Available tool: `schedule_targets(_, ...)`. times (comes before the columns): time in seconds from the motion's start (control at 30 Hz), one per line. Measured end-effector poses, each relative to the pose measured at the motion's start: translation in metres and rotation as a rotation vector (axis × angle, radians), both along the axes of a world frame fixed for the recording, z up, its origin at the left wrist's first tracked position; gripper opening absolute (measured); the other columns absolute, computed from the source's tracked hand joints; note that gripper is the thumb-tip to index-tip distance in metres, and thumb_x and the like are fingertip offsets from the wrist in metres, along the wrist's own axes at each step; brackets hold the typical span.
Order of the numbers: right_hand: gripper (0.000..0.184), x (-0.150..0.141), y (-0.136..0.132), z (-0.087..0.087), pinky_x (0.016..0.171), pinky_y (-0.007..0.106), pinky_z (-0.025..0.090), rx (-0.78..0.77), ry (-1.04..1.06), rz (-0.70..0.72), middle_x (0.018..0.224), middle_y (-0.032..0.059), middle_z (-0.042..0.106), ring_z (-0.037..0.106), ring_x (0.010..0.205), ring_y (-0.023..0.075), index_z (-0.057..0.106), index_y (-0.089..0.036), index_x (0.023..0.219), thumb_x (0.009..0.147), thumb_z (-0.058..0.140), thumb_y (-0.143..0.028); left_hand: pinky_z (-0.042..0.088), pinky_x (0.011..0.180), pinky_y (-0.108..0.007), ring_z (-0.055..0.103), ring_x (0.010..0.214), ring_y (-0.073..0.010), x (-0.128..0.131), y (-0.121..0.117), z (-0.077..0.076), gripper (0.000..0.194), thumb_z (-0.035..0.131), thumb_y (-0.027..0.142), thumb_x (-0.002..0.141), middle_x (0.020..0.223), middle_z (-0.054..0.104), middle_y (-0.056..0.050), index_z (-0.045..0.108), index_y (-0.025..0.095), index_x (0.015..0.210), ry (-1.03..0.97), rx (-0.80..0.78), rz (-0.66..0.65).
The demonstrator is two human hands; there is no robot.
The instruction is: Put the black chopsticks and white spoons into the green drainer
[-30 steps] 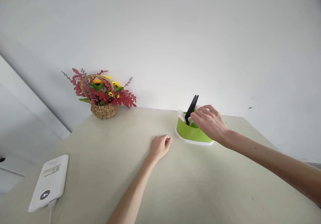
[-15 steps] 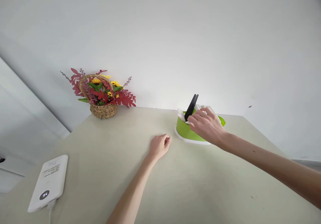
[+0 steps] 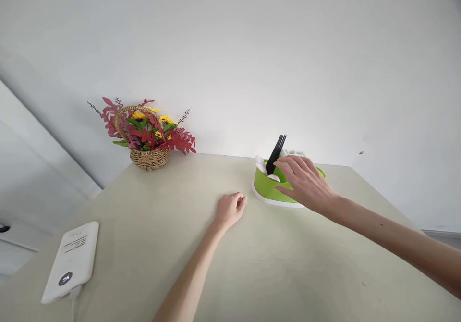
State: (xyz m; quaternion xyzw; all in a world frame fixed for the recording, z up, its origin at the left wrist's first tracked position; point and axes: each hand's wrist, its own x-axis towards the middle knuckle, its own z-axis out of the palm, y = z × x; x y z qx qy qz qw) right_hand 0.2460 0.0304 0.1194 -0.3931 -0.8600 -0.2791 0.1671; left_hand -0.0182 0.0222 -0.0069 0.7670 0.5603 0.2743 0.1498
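A green utensil holder (image 3: pixel 264 187) on a white base stands toward the back of the table. In its left end are white spoons (image 3: pixel 260 166), one of them a rounded white spoon end (image 3: pixel 274 178) at the front rim. Black chopsticks (image 3: pixel 275 156) lean upright beside them. Just over the holder's front right side is my right hand (image 3: pixel 306 182), its thumb and fingers apart with nothing between them; it hides part of the holder. My left hand (image 3: pixel 230 210) rests on the table left of the holder, curled into a loose fist, with nothing visible in it.
At the back left sits a wicker basket (image 3: pixel 149 159) of red leaves and yellow flowers. A white power bank (image 3: pixel 72 259) with a plugged-in cable lies at the left front of the pale table (image 3: pixel 273 274). A wall rises behind the table.
My right hand has let go of the white spoon at the holder's front rim, spread its fingers and drawn back slightly right. My left hand has stayed in place.
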Motion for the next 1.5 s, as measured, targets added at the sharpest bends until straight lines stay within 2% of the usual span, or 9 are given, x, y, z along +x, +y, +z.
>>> schedule_targets(0.13, 0.081, 0.014, 0.002, -0.014, 0.117, 0.057, 0.037, -0.034, 0.047, -0.054, 0.159, 0.0251, 0.044, 0.04, 0.148, 0.0406, 0.02, -0.01, 0.164, 0.1, 0.057, -0.043, 0.036, 0.064, -0.028, 0.067, 0.069, -0.0172, 0.0, -0.001, 0.002, 0.032, 0.048, 0.039, 0.103, 0.08, 0.077, -0.002, 0.071, 0.025, 0.087, 0.003, -0.002, 0.001)
schedule_targets(0.23, 0.086, 0.019, 0.004, -0.022, 0.12, 0.057, 0.037, -0.031, 0.062, -0.092, 0.162, 0.0254, 0.04, 0.038, 0.151, 0.04, 0.002, -0.01, 0.167, 0.104, 0.049, -0.044, 0.036, 0.064, -0.028, 0.067, 0.069, -0.0172, 0.001, -0.001, 0.003, 0.032, 0.048, 0.039, 0.104, 0.08, 0.077, -0.002, 0.07, 0.024, 0.087, 0.005, -0.001, -0.001)
schedule_targets(0.33, 0.086, 0.018, 0.004, -0.026, 0.12, 0.056, 0.038, -0.011, 0.09, -0.108, 0.163, 0.0257, 0.04, 0.041, 0.15, 0.0397, -0.003, -0.01, 0.168, 0.105, 0.044, -0.046, 0.036, 0.064, -0.028, 0.067, 0.069, -0.0171, 0.001, 0.0, 0.003, 0.031, 0.048, 0.039, 0.103, 0.081, 0.077, -0.002, 0.07, 0.024, 0.087, 0.007, -0.003, 0.0)
schedule_targets(0.5, 0.085, 0.023, 0.004, -0.028, 0.121, 0.055, 0.038, 0.014, 0.096, -0.122, 0.162, 0.0273, 0.041, 0.041, 0.15, 0.0399, 0.0, -0.008, 0.168, 0.106, 0.042, -0.048, 0.037, 0.064, -0.028, 0.067, 0.07, -0.0172, 0.001, 0.001, 0.002, 0.031, 0.049, 0.039, 0.103, 0.082, 0.077, -0.002, 0.071, 0.025, 0.088, 0.006, -0.009, 0.0)
schedule_targets(0.67, 0.081, 0.046, 0.008, -0.029, 0.12, 0.056, 0.039, 0.005, 0.085, -0.138, 0.16, 0.0275, 0.043, 0.042, 0.149, 0.0401, 0.007, -0.006, 0.167, 0.106, 0.04, -0.048, 0.038, 0.065, -0.028, 0.067, 0.07, -0.0171, 0.001, 0.001, 0.001, 0.03, 0.049, 0.04, 0.103, 0.082, 0.078, -0.002, 0.071, 0.025, 0.089, 0.003, -0.007, 0.002)
schedule_targets(0.93, 0.079, 0.118, 0.024, -0.03, 0.113, 0.056, 0.045, -0.055, 0.127, -0.205, 0.158, 0.0243, 0.048, 0.045, 0.146, 0.0406, 0.023, -0.01, 0.164, 0.103, 0.041, -0.057, 0.039, 0.066, -0.028, 0.066, 0.069, -0.0168, 0.003, 0.0, 0.004, 0.031, 0.049, 0.04, 0.103, 0.08, 0.077, -0.002, 0.071, 0.025, 0.089, 0.014, -0.009, 0.003)
schedule_targets(1.03, 0.079, 0.151, 0.03, -0.029, 0.107, 0.051, 0.048, -0.111, 0.147, -0.24, 0.157, 0.0212, 0.05, 0.047, 0.145, 0.0403, 0.027, -0.015, 0.164, 0.101, 0.047, -0.059, 0.039, 0.066, -0.028, 0.065, 0.068, -0.0167, 0.003, 0.0, 0.004, 0.031, 0.048, 0.04, 0.103, 0.079, 0.076, -0.002, 0.071, 0.025, 0.088, 0.021, -0.005, 0.005)
schedule_targets(1.17, 0.076, 0.187, 0.031, -0.024, 0.098, 0.044, 0.048, -0.169, 0.174, -0.286, 0.155, 0.0237, 0.052, 0.047, 0.145, 0.0386, 0.035, -0.014, 0.161, 0.101, 0.054, -0.056, 0.038, 0.065, -0.028, 0.065, 0.067, -0.0164, 0.003, 0.0, 0.005, 0.032, 0.048, 0.041, 0.104, 0.076, 0.075, -0.001, 0.07, 0.025, 0.086, 0.024, 0.002, 0.0)
schedule_targets(1.5, 0.081, 0.242, 0.038, -0.033, 0.091, 0.045, 0.049, -0.147, 0.226, -0.325, 0.154, 0.0226, 0.054, 0.052, 0.141, 0.0398, 0.038, -0.017, 0.161, 0.095, 0.063, -0.057, 0.036, 0.064, -0.027, 0.063, 0.064, -0.0153, 0.004, 0.001, 0.006, 0.032, 0.048, 0.039, 0.103, 0.078, 0.075, -0.001, 0.068, 0.024, 0.085, 0.022, 0.004, -0.003)
